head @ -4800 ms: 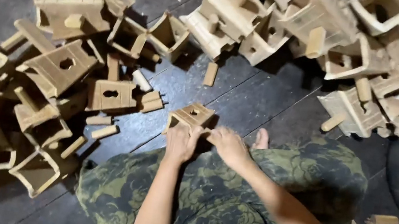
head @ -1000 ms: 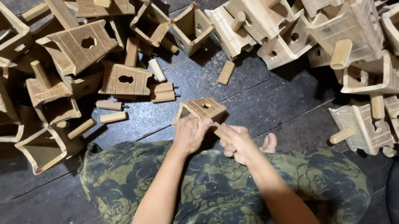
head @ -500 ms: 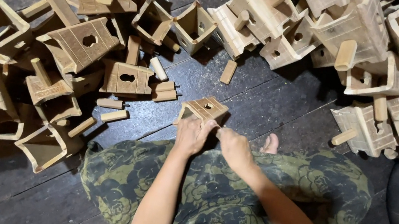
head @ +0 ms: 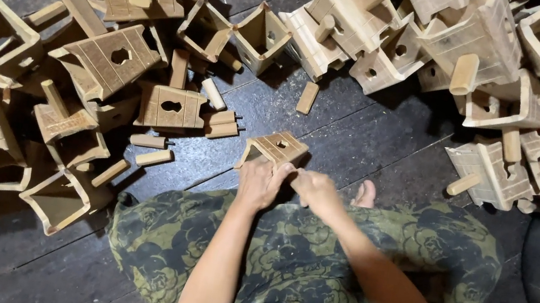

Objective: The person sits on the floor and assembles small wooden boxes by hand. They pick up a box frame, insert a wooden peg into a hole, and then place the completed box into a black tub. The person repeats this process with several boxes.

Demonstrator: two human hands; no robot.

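Box (head: 275, 148) sits just ahead of both hands, tilted, long axis running left to right. Left hand (head: 259, 182) grips its near edge; right hand (head: 313, 189) touches beside, its grip closed on something I cannot make out.

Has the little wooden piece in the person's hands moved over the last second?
No. The small wooden piece sits in the same place relative to the loose wooden peg lying beyond it on the dark floor.

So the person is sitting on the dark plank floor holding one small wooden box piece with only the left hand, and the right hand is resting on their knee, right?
Not quite. The head view shows both hands on the small wooden box piece: the left hand and the right hand meet at its near edge. The rest holds: the person sits on the dark plank floor.
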